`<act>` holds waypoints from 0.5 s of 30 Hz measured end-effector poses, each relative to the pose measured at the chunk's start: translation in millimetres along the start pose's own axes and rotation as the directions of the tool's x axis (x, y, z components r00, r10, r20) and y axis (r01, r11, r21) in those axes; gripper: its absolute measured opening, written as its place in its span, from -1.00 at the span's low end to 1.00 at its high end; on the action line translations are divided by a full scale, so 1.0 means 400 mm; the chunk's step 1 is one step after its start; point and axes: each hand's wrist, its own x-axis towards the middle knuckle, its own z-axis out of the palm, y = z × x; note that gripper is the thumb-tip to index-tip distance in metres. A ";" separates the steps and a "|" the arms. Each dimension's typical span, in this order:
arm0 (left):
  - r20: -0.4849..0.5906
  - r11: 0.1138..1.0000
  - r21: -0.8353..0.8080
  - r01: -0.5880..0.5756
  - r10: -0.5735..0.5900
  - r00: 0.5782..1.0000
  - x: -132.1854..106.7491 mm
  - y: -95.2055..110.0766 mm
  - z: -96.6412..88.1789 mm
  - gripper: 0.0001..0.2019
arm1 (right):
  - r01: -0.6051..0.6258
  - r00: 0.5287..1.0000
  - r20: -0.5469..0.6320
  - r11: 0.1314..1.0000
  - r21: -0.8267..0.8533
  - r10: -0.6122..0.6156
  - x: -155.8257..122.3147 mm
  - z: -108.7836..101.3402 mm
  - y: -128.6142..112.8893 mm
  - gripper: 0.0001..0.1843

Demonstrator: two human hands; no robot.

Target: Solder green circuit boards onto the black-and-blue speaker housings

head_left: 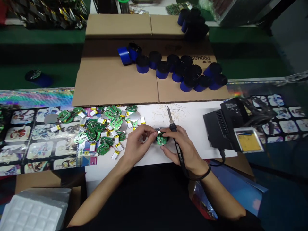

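Observation:
Just above the white work surface, a small round green circuit board point(161, 139) sits between my two hands, with a small white part at its upper edge. My right hand point(184, 146) has its thumb and fingertips on the board's right side. A black soldering iron point(178, 146) is tucked in that same hand, its metal tip pointing away from me. My left hand point(138, 142) pinches at the board's upper left edge; whatever lies between those fingertips is too small to make out. To the left lies a heap of green circuit boards point(92, 128) with silver battery cells point(115, 155) wired to them.
A cardboard sheet point(115, 83) behind my hands carries several blue and black cylindrical housings point(162, 70). On the right stands a black soldering station point(216, 125) beside a yellow sponge tray point(249, 141). Wire scraps point(173, 114) litter the white surface. Printed sheets point(40, 150) extend left.

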 end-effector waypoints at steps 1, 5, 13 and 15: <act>0.003 0.999 0.020 -0.038 0.038 0.999 0.001 0.002 0.000 -0.83 | -0.027 0.998 -0.047 0.999 0.037 0.028 0.001 0.004 -0.004 -0.52; 0.025 0.988 0.064 -0.138 0.137 0.990 0.005 0.008 0.006 -0.89 | -0.174 0.940 -0.247 0.955 0.241 0.234 0.011 0.037 -0.022 -0.68; 0.042 0.966 0.119 -0.231 0.228 0.973 0.003 0.014 0.007 -0.95 | -0.207 0.876 -0.291 0.845 0.493 0.385 0.039 0.075 -0.032 -0.71; 0.046 0.961 0.134 -0.240 0.236 0.971 0.004 0.017 0.006 -0.95 | -0.199 0.883 -0.277 0.838 0.508 0.378 0.041 0.073 -0.030 -0.70</act>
